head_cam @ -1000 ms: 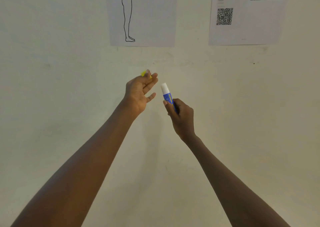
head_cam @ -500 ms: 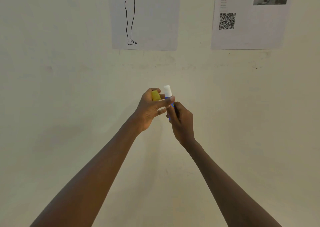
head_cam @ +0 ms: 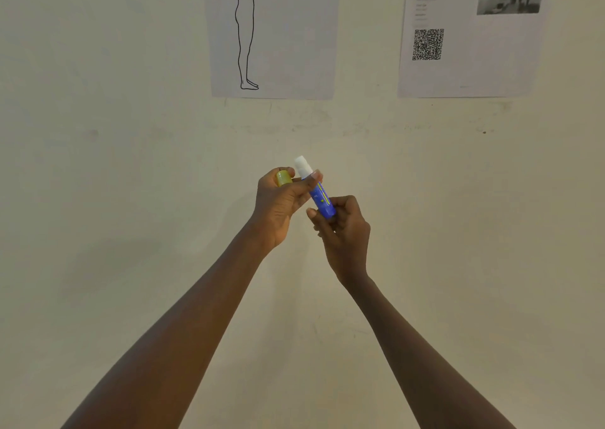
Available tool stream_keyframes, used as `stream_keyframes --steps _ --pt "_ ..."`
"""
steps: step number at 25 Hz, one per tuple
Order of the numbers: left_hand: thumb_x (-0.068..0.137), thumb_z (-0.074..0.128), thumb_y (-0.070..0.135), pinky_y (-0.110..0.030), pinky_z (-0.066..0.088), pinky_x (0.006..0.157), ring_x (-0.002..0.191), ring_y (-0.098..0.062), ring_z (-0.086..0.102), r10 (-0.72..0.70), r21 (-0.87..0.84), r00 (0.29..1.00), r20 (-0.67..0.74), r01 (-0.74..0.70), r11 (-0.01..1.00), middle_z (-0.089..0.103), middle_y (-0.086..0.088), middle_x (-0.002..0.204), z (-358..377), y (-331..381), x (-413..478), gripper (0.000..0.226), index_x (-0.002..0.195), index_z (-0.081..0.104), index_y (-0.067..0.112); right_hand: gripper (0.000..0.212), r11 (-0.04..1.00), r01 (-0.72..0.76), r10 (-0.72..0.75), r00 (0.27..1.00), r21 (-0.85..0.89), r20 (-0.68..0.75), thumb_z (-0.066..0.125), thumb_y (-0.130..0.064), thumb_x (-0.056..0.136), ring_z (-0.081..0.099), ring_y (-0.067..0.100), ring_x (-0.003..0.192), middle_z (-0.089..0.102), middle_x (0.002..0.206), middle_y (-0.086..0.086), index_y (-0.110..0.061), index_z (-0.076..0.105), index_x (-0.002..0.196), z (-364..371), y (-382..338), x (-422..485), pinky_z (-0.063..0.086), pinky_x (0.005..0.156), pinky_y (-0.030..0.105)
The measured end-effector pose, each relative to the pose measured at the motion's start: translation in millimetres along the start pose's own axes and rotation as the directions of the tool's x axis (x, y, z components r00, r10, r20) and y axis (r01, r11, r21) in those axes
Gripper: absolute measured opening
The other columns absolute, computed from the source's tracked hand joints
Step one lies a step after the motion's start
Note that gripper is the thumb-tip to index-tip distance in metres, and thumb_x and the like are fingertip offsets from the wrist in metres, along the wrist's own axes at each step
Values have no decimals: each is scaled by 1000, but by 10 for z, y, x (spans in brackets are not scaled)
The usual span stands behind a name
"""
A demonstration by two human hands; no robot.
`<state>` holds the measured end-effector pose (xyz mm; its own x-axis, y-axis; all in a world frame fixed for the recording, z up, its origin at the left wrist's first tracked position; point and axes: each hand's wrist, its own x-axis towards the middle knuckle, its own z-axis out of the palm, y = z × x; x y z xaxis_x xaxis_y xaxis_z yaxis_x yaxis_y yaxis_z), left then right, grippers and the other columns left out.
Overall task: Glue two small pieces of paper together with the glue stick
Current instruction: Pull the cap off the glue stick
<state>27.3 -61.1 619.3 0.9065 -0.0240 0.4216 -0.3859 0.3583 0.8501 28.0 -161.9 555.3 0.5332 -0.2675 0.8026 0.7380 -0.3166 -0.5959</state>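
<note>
Both bare forearms reached forward in front of a pale wall [head_cam: 131, 199], and the two hands met near the middle of the view. The right hand [head_cam: 343, 229] was closed around the lower end of the glue stick [head_cam: 320, 198], its fingers curled narrowly about the blue barrel with the thumb tip pressed on the near side. The stick was tilted, its base in the right hand and its white glue end [head_cam: 302, 166] pointing up and to the left, uncapped. The left hand [head_cam: 281, 202] held the yellow cap [head_cam: 284, 177] tucked between the curled index finger and the palm side of the hand, with the cap's rounded side showing just left of the white tip. The thumb and a fingertip of the left hand also pinched the stick at the junction of the white end and the blue barrel, so that both hands touched the stick at once. The cap lay just beside the white tip, apart from it. The remaining left fingers were folded inward, not spread. On the wall above hung a sheet with a line drawing of a leg [head_cam: 271, 32] and, to its right, a printed sheet with a QR code [head_cam: 471, 36]. No small pieces of paper showed within the view.
</note>
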Motion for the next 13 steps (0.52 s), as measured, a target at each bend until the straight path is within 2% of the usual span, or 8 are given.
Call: stream_keyframes --steps 2,5,7,10,13 --pt "80 63 5 -20 56 72 74 -16 68 26 -5 1000 -5 -26 1000 60 -17 97 -7 -5 4 22 97 48 2 20 1000 20 -20 1000 21 0 65 -15 79 60 14 53 66 71 14 -15 45 84 2 -10 -6 51 56 28" --pt "80 62 4 -18 55 73 70 -13 68 42 6 999 7 -42 999 62 -16 90 8 -7 -17 7 82 55 6 13 997 14 -13 1000 78 -15 60 -11 83 63 21 55 63 69 6 -13 47 84 4 -14 4 52 55 33" --pt "81 61 4 -20 54 77 76 -17 66 52 23 998 20 -52 998 62 -14 90 15 -7 -22 8 79 55 9 9 994 4 -3 1000 106 -10 56 -11 85 64 24 57 63 70 6 -9 47 84 3 -12 14 52 53 27" --pt "81 60 5 -21 53 79 81 -22 64 58 70 997 41 -61 996 64 -12 89 32 15 -41 6 83 55 8 7 982 -55 47 998 182 46 46 -10 90 64 19 56 65 71 10 -7 49 83 12 -20 -12 51 51 22" --pt "81 60 5 -31 50 89 91 -29 62 36 97 999 30 -39 995 61 -20 103 57 27 -50 27 105 49 -3 19 952 -142 116 987 272 111 36 -12 94 63 8 49 64 70 12 -6 51 83 23 -47 -41 50 47 17"
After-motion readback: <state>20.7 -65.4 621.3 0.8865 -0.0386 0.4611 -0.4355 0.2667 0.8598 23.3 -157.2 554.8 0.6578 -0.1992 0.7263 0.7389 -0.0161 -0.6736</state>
